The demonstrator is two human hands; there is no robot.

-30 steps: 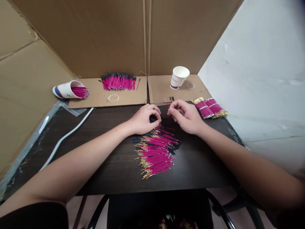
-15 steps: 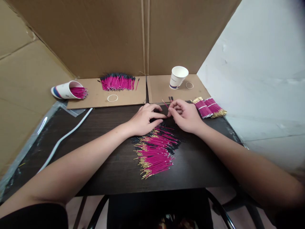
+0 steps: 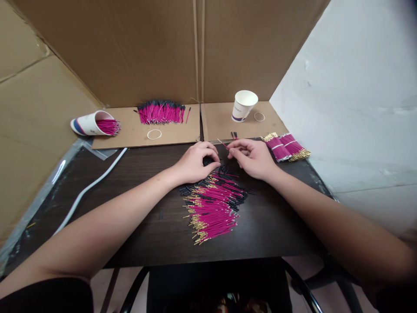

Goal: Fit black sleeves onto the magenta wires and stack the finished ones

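Observation:
My right hand point(image 3: 252, 157) pinches a thin magenta wire point(image 3: 223, 143) between thumb and fingers, its gold tip pointing up and left. My left hand point(image 3: 199, 163) rests on the table just left of it, curled over small black sleeves point(image 3: 224, 170). Its thumb and index tips come close together; whatever lies between them is too small to make out. Below the hands a spread of magenta wires point(image 3: 213, 217) lies with gold ends to the left and silvery ends to the right. More black sleeves are mixed along its upper part.
On a cardboard strip point(image 3: 124, 138) are a row of black-capped magenta wires point(image 3: 163, 112), two rubber bands and an upright paper cup point(image 3: 244, 106). Two black-capped wires point(image 3: 233, 135) lie near my right hand. Banded bundles point(image 3: 283, 147) sit right; a tipped cup point(image 3: 87, 124) holds wires left.
My left fingers have curled in and drawn slightly left, away from my right hand. The right hand has shifted a little, and the wire in it now points more to the left.

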